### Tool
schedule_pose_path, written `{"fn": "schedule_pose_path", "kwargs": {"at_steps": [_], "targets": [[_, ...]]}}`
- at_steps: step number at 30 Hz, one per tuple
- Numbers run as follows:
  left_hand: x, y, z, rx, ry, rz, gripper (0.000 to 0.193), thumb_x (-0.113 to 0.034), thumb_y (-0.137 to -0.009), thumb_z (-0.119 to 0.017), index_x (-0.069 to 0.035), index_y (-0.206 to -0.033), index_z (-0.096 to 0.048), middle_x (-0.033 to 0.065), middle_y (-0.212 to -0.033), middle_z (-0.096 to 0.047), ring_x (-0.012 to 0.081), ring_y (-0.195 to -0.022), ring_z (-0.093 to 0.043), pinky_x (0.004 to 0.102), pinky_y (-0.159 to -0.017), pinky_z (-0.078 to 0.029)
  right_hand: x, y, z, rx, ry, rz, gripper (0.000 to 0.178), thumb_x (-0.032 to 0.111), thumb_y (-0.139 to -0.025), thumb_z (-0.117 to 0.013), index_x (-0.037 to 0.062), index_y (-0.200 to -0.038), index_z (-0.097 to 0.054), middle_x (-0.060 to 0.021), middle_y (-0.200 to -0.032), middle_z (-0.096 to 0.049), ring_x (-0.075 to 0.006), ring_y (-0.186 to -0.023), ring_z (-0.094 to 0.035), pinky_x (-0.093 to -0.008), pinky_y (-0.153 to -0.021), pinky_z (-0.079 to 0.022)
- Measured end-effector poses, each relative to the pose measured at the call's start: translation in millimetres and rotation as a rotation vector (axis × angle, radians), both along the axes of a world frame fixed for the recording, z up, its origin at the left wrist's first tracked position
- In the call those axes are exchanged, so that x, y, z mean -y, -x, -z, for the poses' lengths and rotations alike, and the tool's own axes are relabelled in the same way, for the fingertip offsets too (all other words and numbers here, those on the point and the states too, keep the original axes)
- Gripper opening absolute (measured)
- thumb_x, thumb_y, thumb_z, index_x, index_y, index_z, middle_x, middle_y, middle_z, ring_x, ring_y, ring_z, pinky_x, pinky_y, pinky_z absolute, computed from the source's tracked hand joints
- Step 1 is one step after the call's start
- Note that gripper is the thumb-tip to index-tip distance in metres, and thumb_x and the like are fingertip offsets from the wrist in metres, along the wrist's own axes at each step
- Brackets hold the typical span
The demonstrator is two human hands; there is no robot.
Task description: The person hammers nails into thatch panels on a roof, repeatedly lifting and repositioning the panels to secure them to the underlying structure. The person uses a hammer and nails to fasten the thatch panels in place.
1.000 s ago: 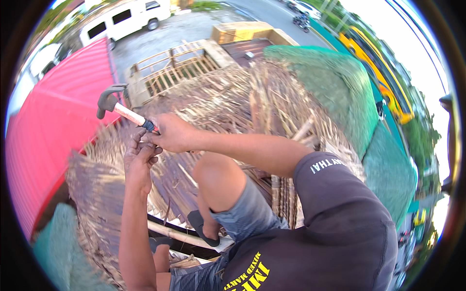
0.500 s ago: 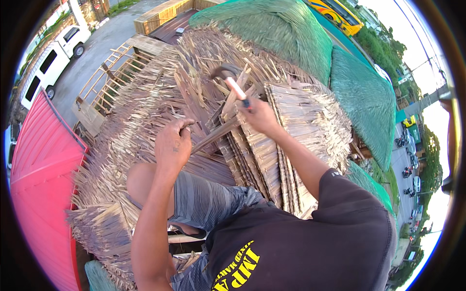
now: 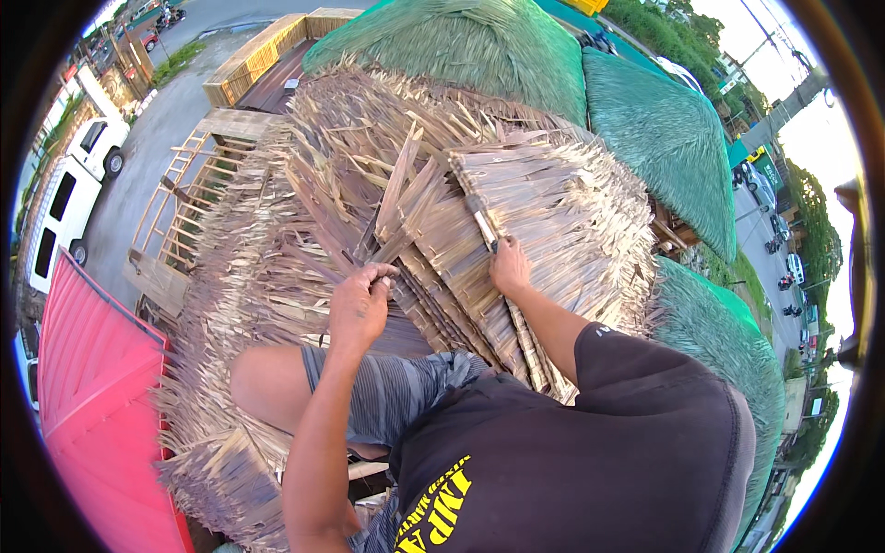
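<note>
My right hand (image 3: 510, 268) is wrapped round the handle of a hammer (image 3: 484, 227) with a pale shaft and dark grip. The hammer lies low along the edge of a stack of dried palm-leaf thatch panels (image 3: 544, 203), its head pointing away from me. To the left, my left hand (image 3: 359, 307) is closed, thumb and forefinger pinched together beside a flat wooden strip (image 3: 396, 243). What sits in that pinch, if anything, is too small to make out. Loose brown leaf pieces (image 3: 403, 170) stick up just beyond the strip.
Brown thatch roofing (image 3: 249, 267) slopes away around my bent leg. Green thatched roofs (image 3: 452, 69) rise beyond and to the right. A red metal roof (image 3: 101, 396) lies at left, near a slatted wooden frame (image 3: 189, 198) and a white van (image 3: 69, 207). Vehicles line the road at far right.
My right hand has brought the hammer from its raised, blurred position above the strip down and right onto the panel stack. My left hand stays pinched near the strip. The whole view has shifted.
</note>
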State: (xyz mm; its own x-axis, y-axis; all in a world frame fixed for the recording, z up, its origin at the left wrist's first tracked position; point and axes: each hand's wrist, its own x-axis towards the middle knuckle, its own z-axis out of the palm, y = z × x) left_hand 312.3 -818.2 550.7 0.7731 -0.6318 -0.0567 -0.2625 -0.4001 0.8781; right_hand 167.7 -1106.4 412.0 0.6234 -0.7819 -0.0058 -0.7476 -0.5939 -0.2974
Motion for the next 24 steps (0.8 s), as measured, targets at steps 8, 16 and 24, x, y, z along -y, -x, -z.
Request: {"fn": "schedule_pose_path", "kwargs": {"at_steps": [8, 16, 24], "targets": [[16, 14, 44, -0.281, 0.103, 0.046, 0.019, 0.0, -0.095, -0.057, -0.001, -0.108, -0.071, 0.008, -0.09, -0.073, 0.0134, -0.081, -0.07, 0.0296, -0.075, -0.055, -19, -27, -11, -0.123, 0.093, -0.071, 0.032, 0.014, -0.095, -0.055, 0.0062, -0.126, -0.058, -0.021, -0.128, -0.057, -0.0405, -0.118, -0.057, -0.054, -0.091, -0.051], [17, 30, 64, -0.171, 0.04, 0.14, 0.016, -0.005, -0.094, -0.058, -0.002, -0.104, -0.071, 0.007, -0.088, -0.072, 0.0151, -0.082, -0.069, 0.0315, -0.075, -0.053, -14, -38, -56, -0.238, 0.2, -0.255, 0.02, 0.012, -0.094, -0.055, 0.0038, -0.112, -0.059, -0.0216, -0.115, -0.062, -0.0384, -0.111, -0.062, -0.0488, -0.088, -0.055], [33, 40, 9, -0.876, 0.799, -0.276, 0.013, -0.012, -0.102, -0.057, -0.008, -0.115, -0.06, 0.0018, -0.109, -0.067, 0.0137, -0.097, -0.063, 0.0323, -0.087, -0.052, -100, -99, -206, 0.153, 0.093, -0.57, 0.023, 0.022, -0.092, -0.063, 0.0032, -0.103, -0.057, -0.0243, -0.098, -0.063, -0.0449, -0.094, -0.064, -0.0552, -0.076, -0.05]]}}
